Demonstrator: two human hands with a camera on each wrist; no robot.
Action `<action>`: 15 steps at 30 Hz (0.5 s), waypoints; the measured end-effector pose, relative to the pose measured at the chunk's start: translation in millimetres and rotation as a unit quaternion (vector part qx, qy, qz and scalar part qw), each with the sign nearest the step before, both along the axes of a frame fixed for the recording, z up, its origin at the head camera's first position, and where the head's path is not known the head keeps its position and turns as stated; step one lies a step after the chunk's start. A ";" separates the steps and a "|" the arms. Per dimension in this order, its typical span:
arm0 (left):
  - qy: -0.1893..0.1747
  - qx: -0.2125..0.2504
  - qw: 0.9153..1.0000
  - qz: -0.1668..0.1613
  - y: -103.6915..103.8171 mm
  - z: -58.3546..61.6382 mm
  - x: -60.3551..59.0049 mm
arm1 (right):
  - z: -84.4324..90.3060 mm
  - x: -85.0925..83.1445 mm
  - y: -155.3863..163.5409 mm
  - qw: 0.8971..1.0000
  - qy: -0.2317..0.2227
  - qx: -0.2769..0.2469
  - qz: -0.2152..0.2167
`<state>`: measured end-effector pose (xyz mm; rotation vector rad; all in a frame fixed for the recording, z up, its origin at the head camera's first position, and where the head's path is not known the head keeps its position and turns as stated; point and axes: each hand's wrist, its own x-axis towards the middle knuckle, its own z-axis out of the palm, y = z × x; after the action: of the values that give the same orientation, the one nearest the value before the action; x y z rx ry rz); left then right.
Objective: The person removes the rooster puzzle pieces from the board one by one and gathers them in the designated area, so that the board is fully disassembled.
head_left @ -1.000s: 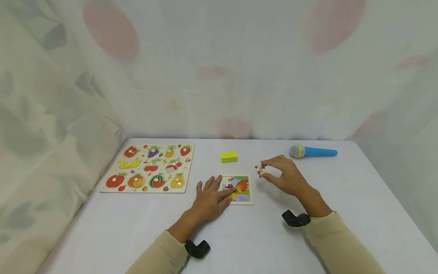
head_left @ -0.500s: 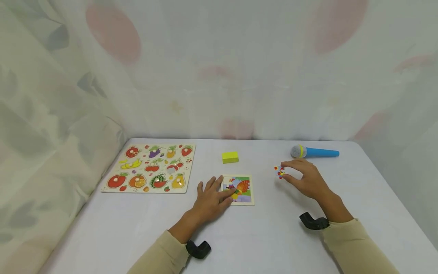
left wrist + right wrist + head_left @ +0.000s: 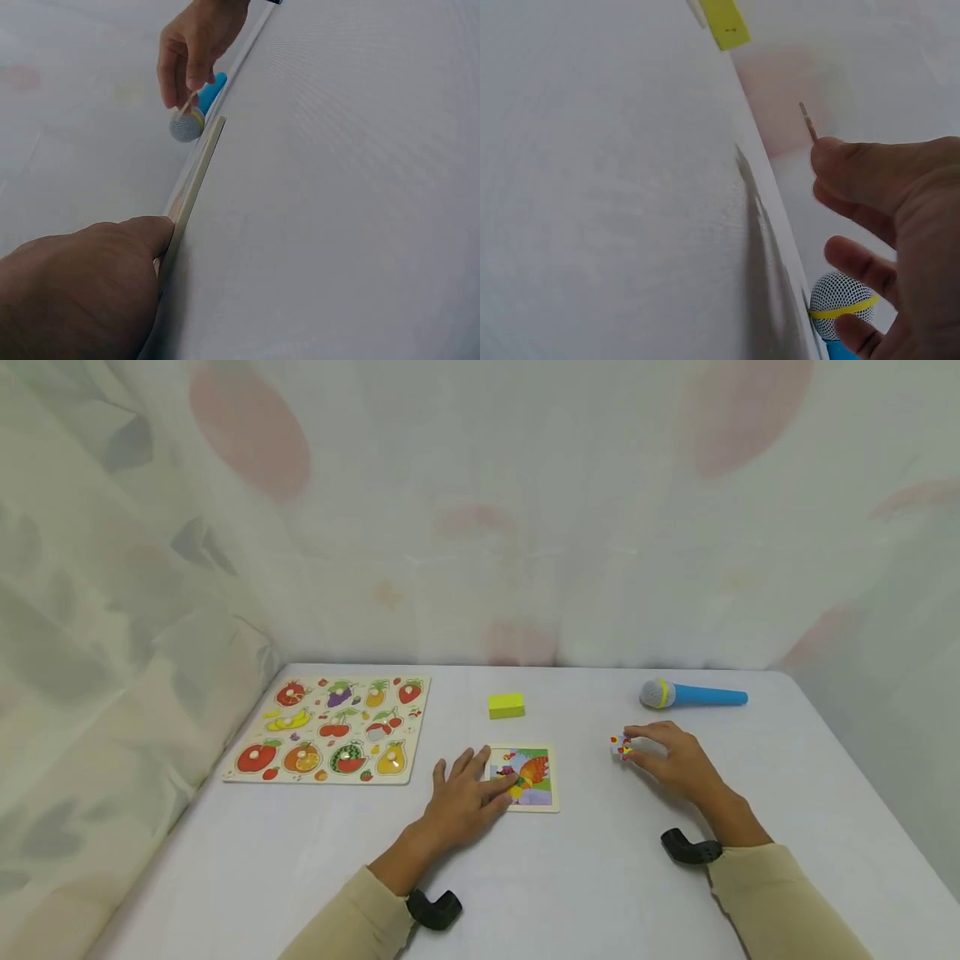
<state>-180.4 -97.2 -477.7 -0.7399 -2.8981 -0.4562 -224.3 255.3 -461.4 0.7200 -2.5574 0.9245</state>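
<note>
The person's right hand (image 3: 669, 764) pinches a small, flat, multicoloured puzzle piece (image 3: 618, 746) between thumb and finger, above the white table (image 3: 570, 877), between two and three o'clock from a square, pale-framed picture puzzle (image 3: 538, 795). On this puzzle rests the left hand (image 3: 461, 804), fingers extended and spread, gripping nothing. A yellow rectangular block (image 3: 507, 706) lies at twelve o'clock.

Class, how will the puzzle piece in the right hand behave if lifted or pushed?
The puzzle piece is probably stiff: edge-on in the right wrist view, it looks straight. Small and pinched by the right hand, it seems light. Thin and flat, it would likely slide, not roll.
</note>
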 end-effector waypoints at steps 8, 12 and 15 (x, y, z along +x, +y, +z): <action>0.006 0.007 1.000 -0.001 -0.7 -2.1 -0.4 | -11.2 -1.9 1.5 0.998 -0.055 0.018 -0.016; 0.007 0.009 1.000 -0.003 -1.1 -2.5 0.2 | -14.2 -1.4 0.6 0.997 -0.068 0.016 -0.019; 0.007 0.007 1.000 -0.002 -0.8 -2.6 -0.2 | -15.2 -2.3 0.4 0.998 -0.060 0.014 -0.020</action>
<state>-180.6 -98.0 -480.2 -0.7442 -2.8777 -0.4689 -226.6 255.7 -476.5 0.6374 -2.6839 0.9462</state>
